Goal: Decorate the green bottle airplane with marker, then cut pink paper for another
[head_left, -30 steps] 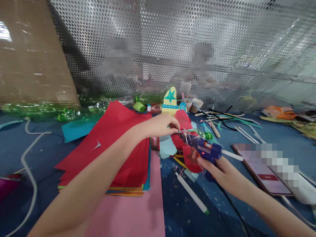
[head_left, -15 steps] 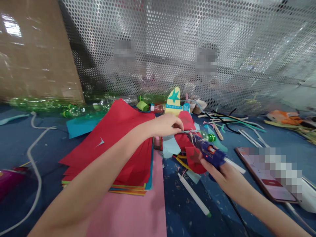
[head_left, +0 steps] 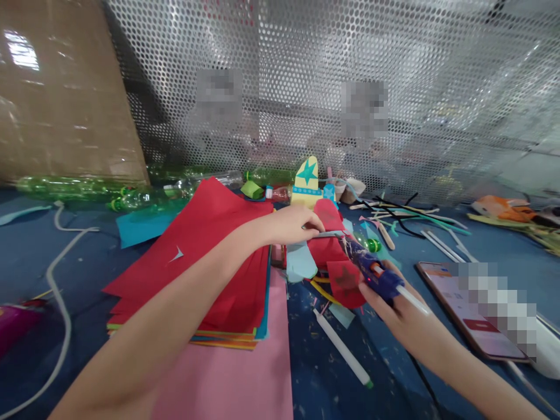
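My right hand [head_left: 396,300] is closed around a blue hot glue gun [head_left: 371,268] with a white glue stick coming out of its back. The gun's nozzle, with strings of glue on it, points left at a thin pale strip [head_left: 330,234]. One end of that strip is pinched in the fingertips of my left hand [head_left: 301,223]. Beneath lie red paper pieces [head_left: 345,283] and a light blue paper piece [head_left: 301,261]. A yellow paper shape with a teal star [head_left: 307,175] stands just behind my left hand.
A stack of red paper [head_left: 219,251] lies under my left forearm on a pink sheet [head_left: 236,379]. In front of me are a white marker [head_left: 343,348] and, to the right, a phone [head_left: 468,309]. Plastic bottles [head_left: 70,185] line a perforated metal panel [head_left: 289,76].
The glue gun's nozzle has shifted slightly right and down along the strip. My left hand stays nearly in place, still pinching the strip's end.
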A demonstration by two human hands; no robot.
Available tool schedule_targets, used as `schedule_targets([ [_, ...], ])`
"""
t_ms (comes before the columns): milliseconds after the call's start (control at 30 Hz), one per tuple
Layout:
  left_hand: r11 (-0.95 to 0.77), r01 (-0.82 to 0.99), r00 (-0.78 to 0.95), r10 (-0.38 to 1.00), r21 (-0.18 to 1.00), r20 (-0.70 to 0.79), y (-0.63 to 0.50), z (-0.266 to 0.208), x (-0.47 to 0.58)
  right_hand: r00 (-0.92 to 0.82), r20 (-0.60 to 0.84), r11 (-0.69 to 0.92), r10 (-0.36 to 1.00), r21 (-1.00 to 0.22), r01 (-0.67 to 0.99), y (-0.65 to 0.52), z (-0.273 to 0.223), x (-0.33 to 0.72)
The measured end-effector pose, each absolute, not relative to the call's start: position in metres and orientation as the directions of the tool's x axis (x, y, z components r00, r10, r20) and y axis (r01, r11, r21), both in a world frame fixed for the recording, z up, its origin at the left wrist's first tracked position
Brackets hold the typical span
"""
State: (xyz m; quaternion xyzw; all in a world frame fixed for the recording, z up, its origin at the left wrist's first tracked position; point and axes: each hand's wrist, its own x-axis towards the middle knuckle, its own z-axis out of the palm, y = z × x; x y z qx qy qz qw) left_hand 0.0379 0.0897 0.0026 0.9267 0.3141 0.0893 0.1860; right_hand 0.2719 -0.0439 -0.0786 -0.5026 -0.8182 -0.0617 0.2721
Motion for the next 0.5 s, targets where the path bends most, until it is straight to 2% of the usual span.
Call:
schedule_targets([
  [133, -0.73, 0.548, 0.787, 0.615, 0.407, 0.042, 0.09, 0.002, 0.038, -0.314, 0.497, 0.455, 0.809, -0.193, 0.869, -0.044, -0.084, 0.281],
  [367, -0.719, 0.568, 0.771, 0.635, 0.4, 0.046, 0.088, 0.003, 0.037, -0.41, 0.494, 0.505, 0.767, -0.07, 0.86, -0.044, -0.074, 0.281],
  [500, -0.718, 0.571, 0.768, 0.639, 0.399, 0.051, 0.087, 0.003, 0.036, -0.386, 0.476, 0.495, 0.79, -0.123, 0.86, -0.043, -0.055, 0.273],
])
